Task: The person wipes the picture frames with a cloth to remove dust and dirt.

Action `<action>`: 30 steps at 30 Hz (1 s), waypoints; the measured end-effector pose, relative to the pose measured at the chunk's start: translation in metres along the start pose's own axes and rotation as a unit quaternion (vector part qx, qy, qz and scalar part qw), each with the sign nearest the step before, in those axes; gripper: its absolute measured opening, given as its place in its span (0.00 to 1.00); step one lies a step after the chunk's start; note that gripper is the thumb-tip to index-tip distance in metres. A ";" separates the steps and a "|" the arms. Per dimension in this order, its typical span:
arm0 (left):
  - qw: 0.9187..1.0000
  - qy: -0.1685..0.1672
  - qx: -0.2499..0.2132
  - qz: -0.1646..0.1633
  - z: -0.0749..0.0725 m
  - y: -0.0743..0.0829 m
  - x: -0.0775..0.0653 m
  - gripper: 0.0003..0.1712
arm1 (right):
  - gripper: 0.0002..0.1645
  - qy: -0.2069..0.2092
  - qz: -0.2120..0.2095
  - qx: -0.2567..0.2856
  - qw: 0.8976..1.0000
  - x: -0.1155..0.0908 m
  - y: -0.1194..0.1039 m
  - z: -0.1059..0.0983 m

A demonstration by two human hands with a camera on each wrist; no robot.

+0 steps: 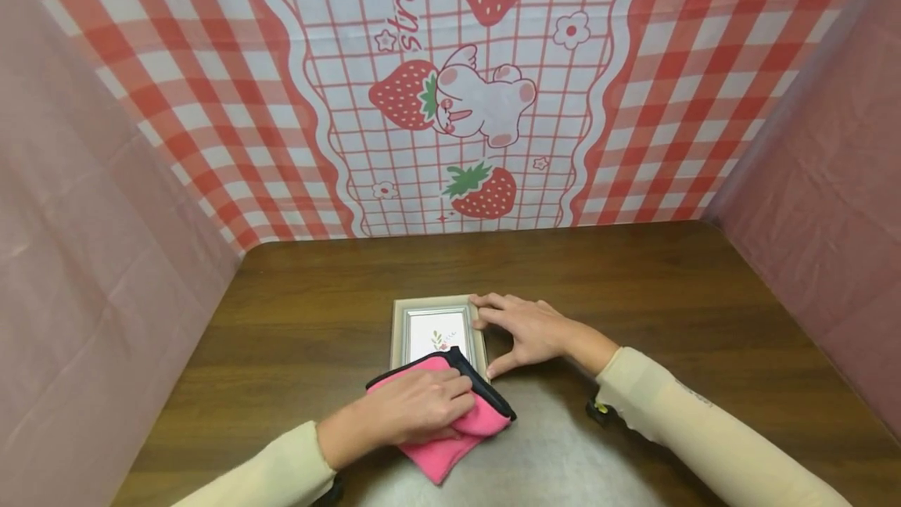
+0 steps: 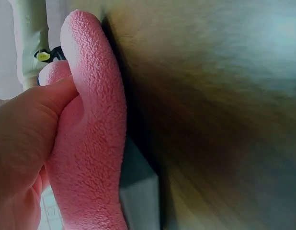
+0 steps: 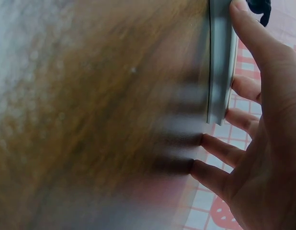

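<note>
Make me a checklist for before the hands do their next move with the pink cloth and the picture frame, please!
1. Left hand gripping the pink cloth: ok.
2. Right hand touching the picture frame along its right side: ok.
3. Frame lying face up on the table: ok.
4. Whole picture uncovered: not ok, the cloth hides its near part in the head view.
5. Frame clean under the cloth: cannot tell, it's hidden.

The left arm point(image 1: 260, 468) and right arm point(image 1: 711, 433) reach inward, sleeves point(image 1: 665, 393) ending just short of bare wrists point(image 1: 345, 435). The left hand point(image 1: 422, 405) lies back upward, fingers bent in a grip; their tips are mostly hidden, so the exact hold is hard to judge. The right hand point(image 1: 531, 329) spreads its fingers, thumb apart and nearer the body.
</note>
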State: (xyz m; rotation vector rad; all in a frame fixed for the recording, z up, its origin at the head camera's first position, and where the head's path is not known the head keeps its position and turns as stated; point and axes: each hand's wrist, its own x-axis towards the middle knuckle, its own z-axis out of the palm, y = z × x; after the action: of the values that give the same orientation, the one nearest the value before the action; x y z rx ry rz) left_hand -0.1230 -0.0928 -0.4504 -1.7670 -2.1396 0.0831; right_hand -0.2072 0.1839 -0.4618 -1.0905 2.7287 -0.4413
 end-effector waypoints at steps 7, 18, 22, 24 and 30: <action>1.000 -0.027 -0.002 0.014 0.002 0.000 0.022 0.18 | 0.43 -0.008 -0.002 0.005 1.000 0.000 0.000 0.000; 1.000 -0.019 -0.024 -0.003 0.003 0.000 0.023 0.18 | 0.41 -0.007 -0.004 0.009 1.000 0.001 0.000 -0.001; 1.000 -0.005 -0.019 -0.007 0.004 0.001 0.020 0.19 | 0.42 -0.007 -0.003 0.011 1.000 0.001 0.000 -0.001; 1.000 -0.002 -0.016 -0.008 0.004 0.001 0.018 0.19 | 0.42 -0.007 -0.004 0.010 1.000 0.001 0.000 -0.001; 1.000 -0.005 -0.018 -0.017 0.003 0.001 0.009 0.19 | 0.46 -0.005 -0.003 0.005 1.000 0.000 0.000 -0.002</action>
State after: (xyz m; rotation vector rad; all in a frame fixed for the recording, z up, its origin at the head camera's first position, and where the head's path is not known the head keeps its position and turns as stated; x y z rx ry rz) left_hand -0.1246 -0.0837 -0.4516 -1.7528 -2.1908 0.0459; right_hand -0.2076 0.1840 -0.4600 -1.0969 2.7131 -0.4484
